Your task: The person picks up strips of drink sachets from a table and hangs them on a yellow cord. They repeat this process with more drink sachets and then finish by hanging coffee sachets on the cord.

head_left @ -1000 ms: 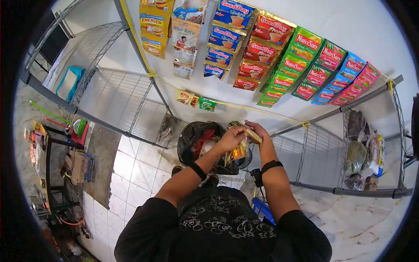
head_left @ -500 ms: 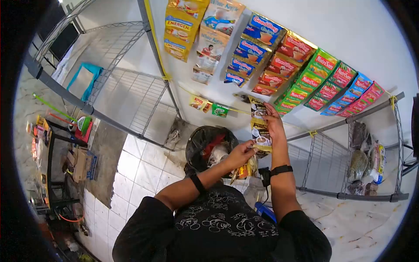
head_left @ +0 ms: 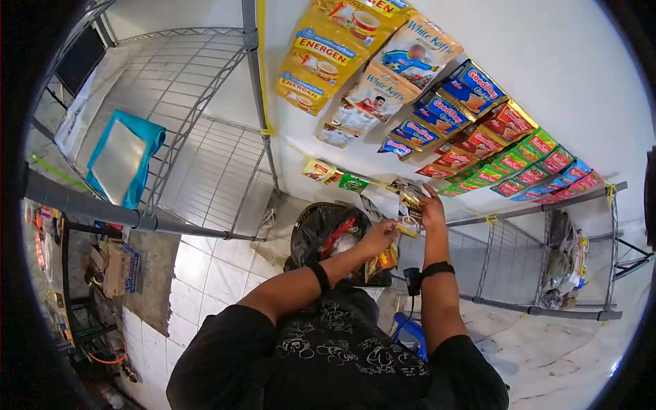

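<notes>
A strip of black-and-gold coffee sachets (head_left: 410, 208) hangs in front of me, each printed with a cup. My right hand (head_left: 432, 210) is closed on its right edge near the top. My left hand (head_left: 380, 238) is closed in a pinch just left of the strip; a silvery-dark sachet piece (head_left: 372, 209) rises from its fingers. Exactly where the pieces join is hidden. Below my left hand, yellow-and-red sachets (head_left: 384, 260) lie at the rim of a bin lined with a black bag (head_left: 311, 229).
Hanging sachet strips line the wall: yellow Energen (head_left: 321, 58), White Koffie (head_left: 383, 92), blue GoodDay (head_left: 444, 113) and green NutriSari (head_left: 509, 160). A yellow string with small sachets (head_left: 318, 170) crosses below. Wire racks stand left (head_left: 205, 164) and right (head_left: 512, 253). A turquoise packet (head_left: 123, 160) rests on the left rack.
My view has shifted, so the wall strips appear larger and lower. The coffee strip has turned and folded between my hands, and a silvery sachet piece now stands out beside my left hand.
</notes>
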Demonstrator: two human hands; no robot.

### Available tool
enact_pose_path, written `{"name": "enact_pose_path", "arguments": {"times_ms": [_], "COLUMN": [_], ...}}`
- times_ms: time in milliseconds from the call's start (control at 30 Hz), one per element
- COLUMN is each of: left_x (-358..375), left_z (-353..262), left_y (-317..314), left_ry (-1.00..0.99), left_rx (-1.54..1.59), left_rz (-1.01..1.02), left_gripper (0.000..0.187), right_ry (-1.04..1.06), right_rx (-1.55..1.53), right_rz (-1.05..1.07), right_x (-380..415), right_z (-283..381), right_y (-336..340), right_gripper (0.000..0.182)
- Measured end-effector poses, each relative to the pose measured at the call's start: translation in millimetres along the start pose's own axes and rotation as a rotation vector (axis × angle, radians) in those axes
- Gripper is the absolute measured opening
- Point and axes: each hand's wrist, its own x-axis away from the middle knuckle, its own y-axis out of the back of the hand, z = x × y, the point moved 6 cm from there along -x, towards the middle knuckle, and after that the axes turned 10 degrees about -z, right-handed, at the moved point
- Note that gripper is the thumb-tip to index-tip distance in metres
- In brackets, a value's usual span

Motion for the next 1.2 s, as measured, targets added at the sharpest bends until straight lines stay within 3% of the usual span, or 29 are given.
{"name": "enact_pose_path", "arguments": {"times_ms": [133,233,267,367,433,533,633,700,900,1100,1200], "left_x": [-37,-64,-72,-88,-104,-110,-119,-116,-89,-52,-42], "left_z": [19,15,10,9,20,33,44,46,21,63,82], "left_y": [7,6,9,8,9,12,17,21,63,126,138], "left_ry": [0.250,0.377,0.362,0.456,0.488,0.569,0.495,0.482,0.519,0.519,0.514], "left_rx": [0.048,0.260,0.174,0.318,0.312,0.291,0.259,0.263,0.048,-0.161,0.073], "left_rz": [0.028,0.002,-0.035,-0.102,-0.077,-0.031,-0.086,-0.048,-0.183,-0.310,-0.315], "left_gripper": [0.024,0.030,0.034,0.023,0.022,0.024,0.023,0.023,0.048,0.024,0.022], "right_ry": [-0.071,-0.079,-0.078,-0.065,-0.063,-0.053,-0.048,0.081,0.057,0.036,0.057], "right_rx": [-0.090,-0.212,-0.170,-0.166,0.097,0.221,0.201,0.127,0.145,0.212,0.217], "right_rz": [-0.081,-0.054,-0.035,-0.007,-0.065,-0.069,-0.049,-0.012,0.056,0.083,0.079], "right_x": [-13,-8,-3,-2,10,0,-17,-24,-43,-52,-59], "right_z": [-18,-9,-4,-4,2,-6,-21,-22,-44,-59,-66], "right_y": [13,3,-3,-5,-10,-10,-13,-19,-30,-36,-32], "right_gripper": [0.052,0.051,0.051,0.051,0.051,0.050,0.045,0.039,0.036,0.037,0.037]}}
